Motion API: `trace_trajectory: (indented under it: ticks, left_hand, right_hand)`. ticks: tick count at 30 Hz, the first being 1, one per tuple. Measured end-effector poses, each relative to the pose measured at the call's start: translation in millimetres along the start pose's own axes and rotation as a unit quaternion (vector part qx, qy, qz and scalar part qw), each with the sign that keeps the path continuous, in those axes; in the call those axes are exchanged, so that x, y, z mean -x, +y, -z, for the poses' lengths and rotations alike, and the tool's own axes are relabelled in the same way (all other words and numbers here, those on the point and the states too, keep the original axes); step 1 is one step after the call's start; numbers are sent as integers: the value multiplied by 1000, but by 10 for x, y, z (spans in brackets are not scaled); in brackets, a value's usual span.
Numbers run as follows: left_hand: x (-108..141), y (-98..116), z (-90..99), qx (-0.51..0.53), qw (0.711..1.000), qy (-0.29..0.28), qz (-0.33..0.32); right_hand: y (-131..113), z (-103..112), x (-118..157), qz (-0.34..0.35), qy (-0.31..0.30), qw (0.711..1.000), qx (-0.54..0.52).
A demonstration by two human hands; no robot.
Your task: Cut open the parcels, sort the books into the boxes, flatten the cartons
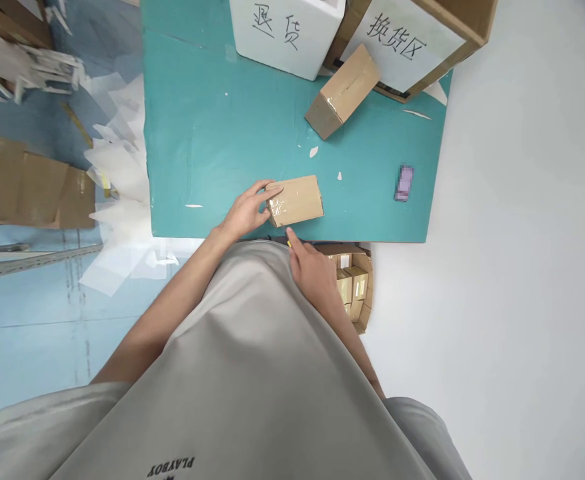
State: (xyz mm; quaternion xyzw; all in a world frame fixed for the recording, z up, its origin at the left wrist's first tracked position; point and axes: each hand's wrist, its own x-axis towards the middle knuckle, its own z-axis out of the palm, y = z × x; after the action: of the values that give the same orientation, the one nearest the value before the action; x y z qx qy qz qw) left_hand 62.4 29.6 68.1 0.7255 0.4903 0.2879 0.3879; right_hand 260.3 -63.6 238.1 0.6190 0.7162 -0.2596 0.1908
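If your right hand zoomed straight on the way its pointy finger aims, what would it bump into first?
Probably the small cardboard box under the left hand, on its near edge. Height is unclear, so the right hand might pass over.

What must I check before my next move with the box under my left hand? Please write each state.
1. Left hand touches the box: ok.
2. Box lies on the table, inside its edge: ok.
3. Right hand is identifiably holding a tool: cannot tell; only a yellow bit shows.
4. Table free of paper scraps: not ok.
5. Other carton apart from both hands: ok.
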Motion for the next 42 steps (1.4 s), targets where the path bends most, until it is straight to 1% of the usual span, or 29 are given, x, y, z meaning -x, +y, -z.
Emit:
trace_trajectory:
  ticks: [2,4,5,6,8,10,12,15,18,20,23,26,28,33,37,42]
  left_hand:
    - [2,11,-12,-1,1000,-3,5]
    - [-4,23,-23,-4,1000,-3,13]
    - [-11,28,-26,-5,1000,-1,18]
    - [-21,34,-28,-6,1000,1,24]
    - [-42,50,-17,-2,1000,0,28]
    - [-47,79,20,7,1000,-4,23]
    - [-13,120,83,14,1000,1,22]
    - [126,183,199,2,998,25,54]
    - [317,208,270,-19,997,13,76]
    - [422,202,263,-24,997,-8,77]
    - [500,187,182,-9,996,-19,87]
    - [508,200,87,37,994,-6,102]
    - [506,223,61,49,993,3,106]
    - [507,261,127,-10,994,-5,109]
    - [452,201,174,1,996,-19,85]
    - [371,111,149,2,997,-39,71]
  right_hand:
    - [145,23,-94,-48,73,996,-20]
    - [317,-9,-316,-104,138,985,-29]
    - [396,-44,-450,-121,156,980,-34]
    - [462,-88,-580,-133,165,977,-39]
    - [541,-188,-789,-142,161,976,-43]
    - [554,-281,-894,-146,151,977,-39]
    - [531,-347,-913,-155,145,977,-30]
    - [495,-392,-892,-164,136,977,-19]
    - [492,-406,-905,-170,128,977,-22]
    - [500,-414,-927,-170,131,976,-34]
    - [518,-434,-949,-162,148,974,-54]
    - [537,-453,-956,-156,161,973,-57]
    - [548,-463,-960,-153,162,973,-55]
    - [559,-469,-958,-147,159,974,-60]
    - [559,-456,-943,-145,156,975,-55]
    - [579,-446,-946,-139,147,977,-63]
